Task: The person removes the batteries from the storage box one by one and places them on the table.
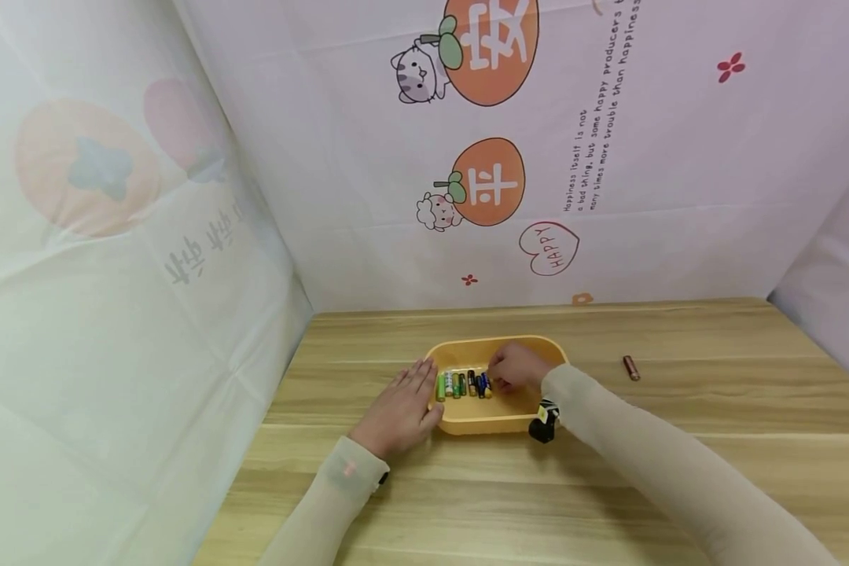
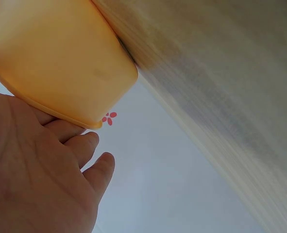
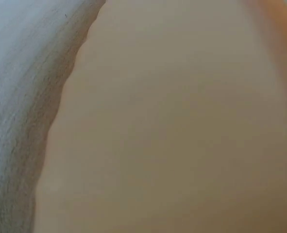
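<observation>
A yellow-orange plastic basin [image 1: 460, 426] stands on the table, with several batteries [image 1: 456, 384] lined up side by side on its floor. My left hand [image 1: 402, 409] rests against the basin's left end, fingers extended along the rim; the left wrist view shows the fingers [image 2: 65, 130] touching the rim from outside. Inside the basin, my right hand [image 1: 520, 367] reaches down with bent fingers at the right end of the row, beside a blue battery [image 1: 486, 382]. Its fingertips are largely hidden, so I cannot tell whether they pinch a battery. The basin's wall [image 3: 172, 116] fills most of the right wrist view.
One dark red battery [image 1: 631, 368] lies alone on the wooden table [image 1: 396, 519], right of the basin. A white printed cloth [image 1: 368, 196] hangs behind the table and along its left side. A small black camera [image 1: 542, 424] sits at the right wrist, by the basin's front rim.
</observation>
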`<state>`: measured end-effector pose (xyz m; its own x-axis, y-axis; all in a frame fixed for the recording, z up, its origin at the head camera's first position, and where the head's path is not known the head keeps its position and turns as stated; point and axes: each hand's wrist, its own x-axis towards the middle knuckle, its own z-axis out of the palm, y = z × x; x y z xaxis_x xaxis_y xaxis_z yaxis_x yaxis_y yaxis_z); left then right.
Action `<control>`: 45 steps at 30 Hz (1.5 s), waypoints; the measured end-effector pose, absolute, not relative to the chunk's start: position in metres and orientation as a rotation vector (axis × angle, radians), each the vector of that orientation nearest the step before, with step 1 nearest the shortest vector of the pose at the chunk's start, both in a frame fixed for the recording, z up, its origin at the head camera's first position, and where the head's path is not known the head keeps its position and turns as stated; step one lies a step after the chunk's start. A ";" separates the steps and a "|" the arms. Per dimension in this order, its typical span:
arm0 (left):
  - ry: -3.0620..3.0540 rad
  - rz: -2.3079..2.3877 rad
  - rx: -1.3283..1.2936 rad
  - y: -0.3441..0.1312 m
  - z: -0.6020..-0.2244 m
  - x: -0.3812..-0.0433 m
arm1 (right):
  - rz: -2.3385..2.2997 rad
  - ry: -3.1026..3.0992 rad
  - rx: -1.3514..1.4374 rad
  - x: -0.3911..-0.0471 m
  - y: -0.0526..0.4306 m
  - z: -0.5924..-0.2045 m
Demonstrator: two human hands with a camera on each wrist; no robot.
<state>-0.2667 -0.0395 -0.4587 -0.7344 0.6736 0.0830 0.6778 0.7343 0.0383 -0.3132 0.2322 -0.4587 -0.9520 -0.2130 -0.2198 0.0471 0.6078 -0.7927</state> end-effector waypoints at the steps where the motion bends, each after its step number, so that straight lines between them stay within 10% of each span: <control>1: -2.867 -0.102 -1.118 -0.040 -0.459 -0.267 | -1.265 2.544 -0.134 -0.314 0.232 -0.459; 45: -2.858 -0.094 -1.120 -0.038 -0.460 -0.267 | -1.192 2.684 -0.105 -0.320 0.235 -0.467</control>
